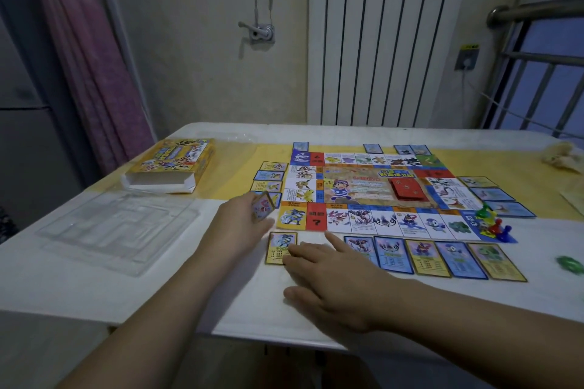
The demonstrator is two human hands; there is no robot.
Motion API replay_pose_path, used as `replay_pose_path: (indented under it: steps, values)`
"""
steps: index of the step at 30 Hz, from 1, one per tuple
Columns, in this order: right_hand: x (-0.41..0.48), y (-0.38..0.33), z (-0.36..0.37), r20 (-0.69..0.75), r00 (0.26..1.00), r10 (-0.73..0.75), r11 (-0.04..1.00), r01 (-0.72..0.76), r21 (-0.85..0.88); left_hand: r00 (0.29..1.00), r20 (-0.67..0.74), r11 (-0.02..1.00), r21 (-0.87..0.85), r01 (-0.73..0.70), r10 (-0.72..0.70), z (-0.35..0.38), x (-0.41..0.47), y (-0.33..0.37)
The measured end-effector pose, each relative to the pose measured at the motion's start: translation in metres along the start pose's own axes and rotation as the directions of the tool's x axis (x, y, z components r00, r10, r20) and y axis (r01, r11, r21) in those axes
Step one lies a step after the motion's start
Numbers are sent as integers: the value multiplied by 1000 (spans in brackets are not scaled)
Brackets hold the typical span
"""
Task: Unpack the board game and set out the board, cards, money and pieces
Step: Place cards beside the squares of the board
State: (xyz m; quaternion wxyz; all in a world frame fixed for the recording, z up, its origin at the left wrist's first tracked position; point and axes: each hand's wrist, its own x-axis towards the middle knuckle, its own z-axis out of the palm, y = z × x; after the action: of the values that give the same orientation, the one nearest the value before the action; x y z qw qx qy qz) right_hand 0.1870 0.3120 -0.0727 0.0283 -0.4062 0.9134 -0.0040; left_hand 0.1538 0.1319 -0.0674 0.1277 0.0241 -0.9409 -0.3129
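One white table [189, 278] carries everything, and the board [357, 189] lies open and flat on its yellow strip, so I can reach all four sides. The clear plastic tray [120, 230] and the yellow box [173, 167] sit to my left, well apart from the board, where they don't get in the way of laying out.

Picture cards lie just outside the board's edges, each placed, as far as I can tell, beside its matching square. There is a row of five [436, 257] along the near side and a column [270, 175] down the left. A red deck [407, 188] rests on the board's middle, and the coloured pawns [491, 221] cluster on the near right corner.

My left hand [240, 227] grips a thin stack of cards [262, 207], tilted up, I think, so I can read the top one. My right hand [341, 278] is flat, fingers straight. Its fingertips press a yellow-bordered card [278, 246] onto the table just below the near left corner, probably to line it up with that square. The gap beside it looks meant for the next cards. I cannot pick out any money.
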Motion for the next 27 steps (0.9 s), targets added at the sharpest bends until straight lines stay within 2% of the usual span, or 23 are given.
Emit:
replay_pose_path:
  steps: [2,3,4,6,7,8,10,13,15,17,18,20,23,25,27]
  values:
    - [2,-2,0,2,1000,5,1000,-5,-3,995,-4,966,-243,92,-96,-3,1,1]
    - [2,-3,1,-3,1000,10,1000,-10,-1,985,33,897,-409,170,-171,-5,0,4]
    - [3,-4,2,-11,1000,14,1000,-14,2,963,106,770,-582,263,-249,-6,-1,7]
    - [4,-7,2,-12,1000,28,1000,-28,7,909,276,414,-822,391,-310,-8,-4,11]
    - [3,-8,2,-9,999,33,999,-33,5,895,330,287,-864,415,-301,-10,-5,12]
    - [2,-9,2,-8,999,37,999,-37,0,888,365,212,-879,428,-279,-12,-7,11]
    - [0,-10,2,-12,999,42,999,-42,-12,892,396,143,-891,431,-217,-15,-9,8]
    - [-2,-9,1,-24,999,38,999,-38,-2,903,400,134,-897,421,-159,-14,-13,9]
    - [-4,-5,-5,-79,996,48,996,-42,73,913,389,155,-901,405,-125,-12,-18,13]
    - [-6,5,-15,-187,972,145,952,-85,293,919,388,169,-903,395,-77,-9,-22,15]
    - [-7,11,-20,-252,942,222,895,-94,436,918,393,183,-900,396,-52,-7,-24,17]
    - [-11,22,-32,-293,876,383,724,-88,684,911,413,228,-887,401,6,-5,-27,23]
    - [-20,26,-39,-187,830,526,390,-39,920,896,434,379,-847,372,91,2,-34,38]
    - [-27,24,-33,-58,825,563,136,-23,990,880,462,466,-806,364,112,8,-40,47]
    - [-34,21,-24,50,813,580,-49,-27,998,859,501,514,-767,384,105,15,-45,53]
